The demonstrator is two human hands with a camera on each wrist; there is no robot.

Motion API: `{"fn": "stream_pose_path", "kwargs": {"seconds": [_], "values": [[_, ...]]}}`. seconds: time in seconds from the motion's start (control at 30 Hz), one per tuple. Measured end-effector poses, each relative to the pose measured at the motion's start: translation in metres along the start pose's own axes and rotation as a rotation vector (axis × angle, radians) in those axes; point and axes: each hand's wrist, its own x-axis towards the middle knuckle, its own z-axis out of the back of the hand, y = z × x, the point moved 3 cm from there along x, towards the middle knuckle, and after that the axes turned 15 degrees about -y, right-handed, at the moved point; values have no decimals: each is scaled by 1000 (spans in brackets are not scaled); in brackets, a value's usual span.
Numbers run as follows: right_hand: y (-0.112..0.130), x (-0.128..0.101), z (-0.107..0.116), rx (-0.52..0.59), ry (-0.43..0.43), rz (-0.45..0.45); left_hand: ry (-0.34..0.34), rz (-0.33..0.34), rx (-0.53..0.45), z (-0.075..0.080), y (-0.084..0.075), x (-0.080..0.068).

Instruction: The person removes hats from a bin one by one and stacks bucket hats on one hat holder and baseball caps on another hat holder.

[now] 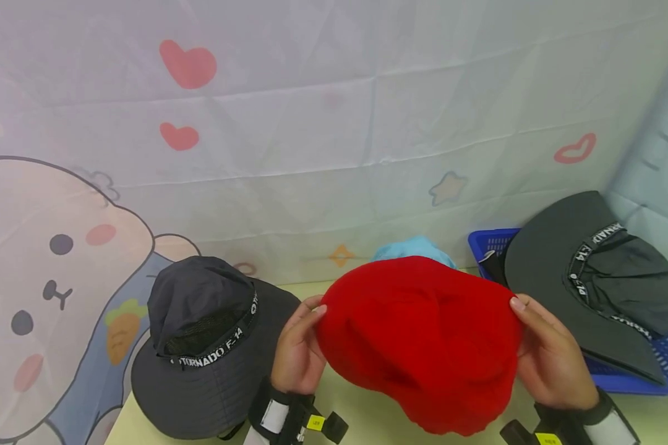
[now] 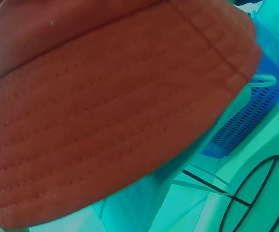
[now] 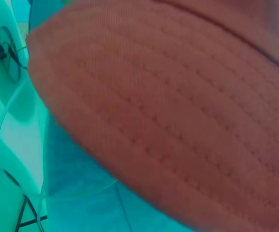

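Between both hands a red bucket hat [image 1: 417, 340] is held up above the table. My left hand [image 1: 300, 346] pinches its left edge, thumb on the near side. On the opposite edge, my right hand [image 1: 553, 358] grips the fabric the same way. The hat's stitched brim [image 2: 105, 116] fills most of the left wrist view, and the brim [image 3: 163, 111] also covers much of the right wrist view; the fingers are hidden in both. Just left of my left hand lies a dark grey hat [image 1: 200, 315] with a lettered band. Behind the red hat, a light blue hat [image 1: 414, 247] is partly hidden.
A blue plastic basket [image 1: 629, 386] stands at the right, with another dark grey wide-brimmed hat [image 1: 551, 278] resting over it. The pale table [image 1: 312, 289] meets a printed cloth backdrop [image 1: 312, 136] with hearts and a cartoon animal.
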Motion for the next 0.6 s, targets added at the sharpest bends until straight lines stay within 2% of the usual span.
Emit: {"fn": "stream_pose_path", "kwargs": {"seconds": [0.33, 0.47, 0.6], "values": [[-3, 1, -5, -33, -30, 25, 64, 37, 5, -11, 15, -2], [-5, 4, -11, -3, -17, 0, 99, 37, -1, -14, 16, -2], [-5, 6, -19, 46, 12, -65, 136, 35, -18, -20, 15, -1]]}}
